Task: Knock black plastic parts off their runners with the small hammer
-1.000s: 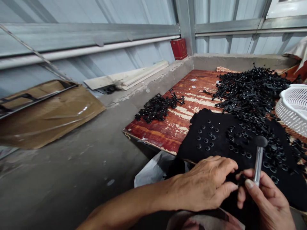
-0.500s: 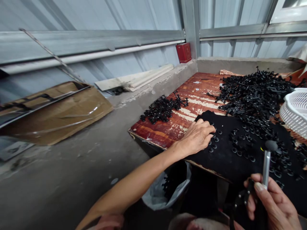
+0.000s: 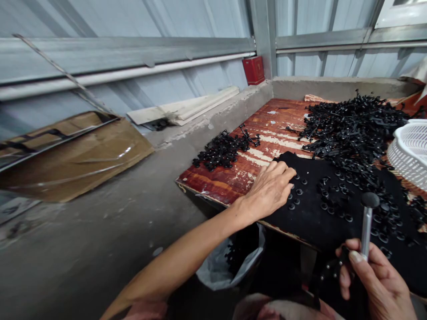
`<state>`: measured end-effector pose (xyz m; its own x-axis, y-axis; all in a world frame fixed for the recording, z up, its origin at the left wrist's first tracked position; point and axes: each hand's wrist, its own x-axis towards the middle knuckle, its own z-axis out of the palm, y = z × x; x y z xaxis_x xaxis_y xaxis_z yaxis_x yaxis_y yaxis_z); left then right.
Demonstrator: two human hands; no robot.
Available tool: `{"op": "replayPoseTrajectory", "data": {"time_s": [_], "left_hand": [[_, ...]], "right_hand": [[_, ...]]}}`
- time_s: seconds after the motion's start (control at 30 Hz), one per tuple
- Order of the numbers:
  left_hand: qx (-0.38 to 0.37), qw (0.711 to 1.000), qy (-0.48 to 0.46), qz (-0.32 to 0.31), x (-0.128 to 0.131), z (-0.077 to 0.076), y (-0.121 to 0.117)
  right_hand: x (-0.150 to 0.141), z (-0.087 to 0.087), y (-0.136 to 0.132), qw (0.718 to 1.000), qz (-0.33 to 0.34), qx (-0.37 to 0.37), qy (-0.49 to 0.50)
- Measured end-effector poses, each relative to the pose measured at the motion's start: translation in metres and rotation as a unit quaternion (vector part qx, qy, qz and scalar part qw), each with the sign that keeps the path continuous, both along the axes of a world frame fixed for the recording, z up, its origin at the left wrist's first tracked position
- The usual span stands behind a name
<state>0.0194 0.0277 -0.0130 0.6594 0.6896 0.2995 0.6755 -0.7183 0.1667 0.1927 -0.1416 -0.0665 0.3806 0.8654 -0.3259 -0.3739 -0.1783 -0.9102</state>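
Note:
My left hand rests on a black cloth, its fingers curled and pressed together beside small round black parts. The fingertips are partly hidden, so whatever is between them cannot be made out. At the lower right, my right hand grips a shiny metal rod with a round black head, held upright with the head on top. Its fingers also hold a dark linked piece with shiny dots, which hangs to the left. More round black parts lie scattered across the cloth.
A large heap of black linked parts covers the back right of the worn red-brown table. A smaller heap sits at the left. White baskets stand at right. Below the table edge hangs a lined bag holding black parts.
The view has shifted slightly. The rod in my right hand has tilted a little, and its round head sits slightly further left. My left hand stays at the same parts.

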Motion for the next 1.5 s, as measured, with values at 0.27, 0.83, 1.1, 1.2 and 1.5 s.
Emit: {"op": "replayPoseTrajectory", "data": {"time_s": [0.27, 0.83, 1.1, 1.2, 1.5], "left_hand": [[-0.408, 0.894, -0.153, -0.103, 0.016, 0.001, -0.098], [-0.362, 0.875, -0.322, -0.001, 0.001, -0.039, -0.125], [-0.007, 0.919, -0.379, 0.108, -0.008, -0.057, -0.144], [-0.091, 0.828, -0.511, 0.21, -0.013, -0.073, -0.158], [-0.58, 0.551, -0.6, -0.008, -0.005, -0.065, -0.156]], "right_hand": [[-0.003, 0.008, 0.002, 0.998, 0.05, 0.041, 0.016], [-0.025, 0.008, 0.003, 0.988, 0.075, 0.078, -0.108], [-0.029, 0.0, 0.007, 0.995, 0.054, 0.068, -0.047], [-0.027, 0.0, 0.009, 0.996, 0.039, 0.078, -0.014], [-0.049, 0.0, 0.009, 0.992, 0.081, 0.086, 0.032]]}}
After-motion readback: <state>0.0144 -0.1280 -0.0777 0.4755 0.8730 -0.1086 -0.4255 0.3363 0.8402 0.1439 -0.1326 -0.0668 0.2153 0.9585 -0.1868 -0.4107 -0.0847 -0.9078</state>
